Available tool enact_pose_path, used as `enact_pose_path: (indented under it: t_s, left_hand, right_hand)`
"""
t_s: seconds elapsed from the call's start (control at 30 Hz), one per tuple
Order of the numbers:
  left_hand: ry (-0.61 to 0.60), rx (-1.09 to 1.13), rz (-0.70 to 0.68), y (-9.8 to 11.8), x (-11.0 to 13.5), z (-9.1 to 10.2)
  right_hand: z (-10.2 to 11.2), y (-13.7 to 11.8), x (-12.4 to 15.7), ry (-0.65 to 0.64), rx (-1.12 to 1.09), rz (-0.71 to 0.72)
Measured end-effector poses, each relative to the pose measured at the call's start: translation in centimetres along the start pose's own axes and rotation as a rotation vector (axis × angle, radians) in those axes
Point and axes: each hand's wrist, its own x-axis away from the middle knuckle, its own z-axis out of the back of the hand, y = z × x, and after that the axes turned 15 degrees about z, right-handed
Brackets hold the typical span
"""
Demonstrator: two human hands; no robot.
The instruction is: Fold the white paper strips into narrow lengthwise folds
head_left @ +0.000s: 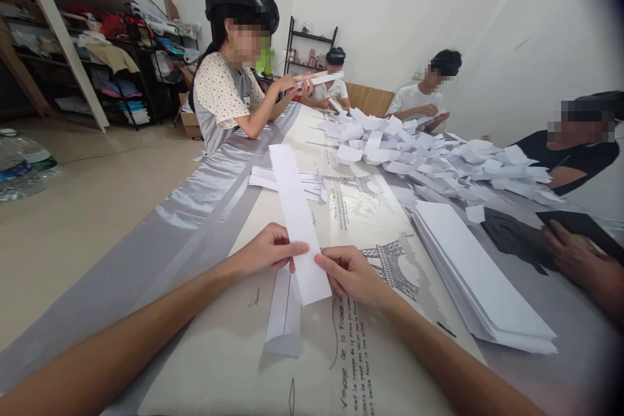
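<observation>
A long white paper strip (295,208) stretches away from me over the table. My left hand (267,250) pinches its left edge near the close end. My right hand (351,275) pinches the right edge opposite. Under the strip, a folded white paper piece (284,315) lies on the tablecloth printed with Eiffel Tower drawings (390,263).
A stack of white sheets (480,279) lies to my right. A heap of folded papers (439,159) covers the far right of the table. Several other people sit around the table; one person's hand (580,263) rests at the right edge. Shelves line the back left.
</observation>
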Motion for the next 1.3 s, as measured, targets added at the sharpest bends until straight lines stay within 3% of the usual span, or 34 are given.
enact_pose_path:
  t_s: [0.23, 0.63, 0.9, 1.13, 1.3]
  left_hand:
    - [-0.150, -0.021, -0.027, 0.08, 0.14, -0.63]
    - [0.004, -0.004, -0.027, -0.43, -0.21, -0.43]
    - [-0.127, -0.046, -0.024, -0.27, -0.08, -0.42]
    - [-0.005, -0.025, -0.030, -0.16, -0.02, -0.32]
    - [-0.027, -0.049, -0.035, -0.01, 0.01, -0.32]
  right_hand:
    - [-0.03, -0.05, -0.14, 0.087, -0.018, 0.034]
    - [-0.17, -0.27, -0.14, 0.054, -0.054, 0.013]
    - [-0.28, -0.07, -0.15, 0.104, -0.078, 0.033]
    - [-0.17, -0.39, -0.14, 0.113, -0.072, 0.026]
    - [-0.25, -0.29, -0.14, 0.133, -0.099, 0.006]
